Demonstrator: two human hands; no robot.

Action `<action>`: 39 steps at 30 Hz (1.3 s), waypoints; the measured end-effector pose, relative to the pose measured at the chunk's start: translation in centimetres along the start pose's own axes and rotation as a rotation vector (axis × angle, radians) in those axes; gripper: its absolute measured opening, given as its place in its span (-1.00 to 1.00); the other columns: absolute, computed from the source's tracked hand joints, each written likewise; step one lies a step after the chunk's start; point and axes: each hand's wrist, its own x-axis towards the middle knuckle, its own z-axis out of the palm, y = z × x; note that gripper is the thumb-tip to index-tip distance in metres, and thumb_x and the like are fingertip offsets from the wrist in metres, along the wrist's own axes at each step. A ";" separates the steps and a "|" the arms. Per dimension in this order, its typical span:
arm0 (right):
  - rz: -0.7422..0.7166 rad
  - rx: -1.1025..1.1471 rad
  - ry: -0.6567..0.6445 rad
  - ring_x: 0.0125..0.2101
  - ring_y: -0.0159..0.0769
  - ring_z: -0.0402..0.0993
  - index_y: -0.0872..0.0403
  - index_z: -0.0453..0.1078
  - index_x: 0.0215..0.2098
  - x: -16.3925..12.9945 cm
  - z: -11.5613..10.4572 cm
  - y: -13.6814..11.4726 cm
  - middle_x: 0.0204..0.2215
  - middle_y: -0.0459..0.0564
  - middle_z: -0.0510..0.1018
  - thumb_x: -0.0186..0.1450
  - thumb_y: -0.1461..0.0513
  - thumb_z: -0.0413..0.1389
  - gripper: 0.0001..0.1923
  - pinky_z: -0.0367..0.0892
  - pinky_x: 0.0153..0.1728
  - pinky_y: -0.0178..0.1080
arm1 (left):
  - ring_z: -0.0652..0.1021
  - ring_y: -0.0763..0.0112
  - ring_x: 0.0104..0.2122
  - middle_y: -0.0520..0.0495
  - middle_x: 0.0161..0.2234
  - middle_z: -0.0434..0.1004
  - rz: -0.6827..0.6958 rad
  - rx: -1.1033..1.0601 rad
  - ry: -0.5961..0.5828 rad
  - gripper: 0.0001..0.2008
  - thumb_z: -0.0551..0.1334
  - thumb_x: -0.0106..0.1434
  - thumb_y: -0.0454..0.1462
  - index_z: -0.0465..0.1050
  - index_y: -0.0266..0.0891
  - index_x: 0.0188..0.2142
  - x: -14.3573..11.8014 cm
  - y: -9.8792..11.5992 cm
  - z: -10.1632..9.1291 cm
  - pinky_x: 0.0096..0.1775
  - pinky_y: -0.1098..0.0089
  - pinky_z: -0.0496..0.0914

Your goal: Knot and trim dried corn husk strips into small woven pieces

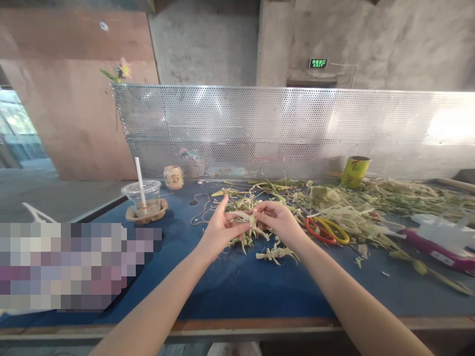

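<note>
Craft workshop, semi-industrial. Evidence: bare concrete walls (371,39); green exit sign (318,63); plywood panel (74,99); perforated metal screen (297,128); blue-covered workbench (230,287) littered with dried plant strips (371,207), scissors (326,230), tape roll (355,170).

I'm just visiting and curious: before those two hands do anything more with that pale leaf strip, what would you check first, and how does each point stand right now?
1. Both hands on the strip: left hand and right hand each pinch the pale leaf strip. Ok.
2. Strip lifted above the blue table: ok.
3. Folded leaf piece lies just under the hands, apart from them: ok.
4. Scissors lie close beside the right hand, blades hidden under leaves: cannot tell if shut.
5. Lidded cup with straw stands upright, well left of the hands: ok.
6. Firmness of the grip on the strip: cannot tell.
</note>
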 end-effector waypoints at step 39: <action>0.100 0.023 -0.329 -0.67 -0.51 0.18 0.02 0.18 0.09 -0.8 0.4 -0.7 -0.66 -0.18 0.30 0.26 0.03 -0.10 -0.53 0.13 -0.61 -0.40 | 0.48 0.44 -0.38 -0.14 -0.10 0.38 0.180 0.136 -0.039 0.05 0.27 0.05 -0.30 -0.64 0.02 0.17 -0.1 -0.9 -0.5 -0.37 0.37 0.41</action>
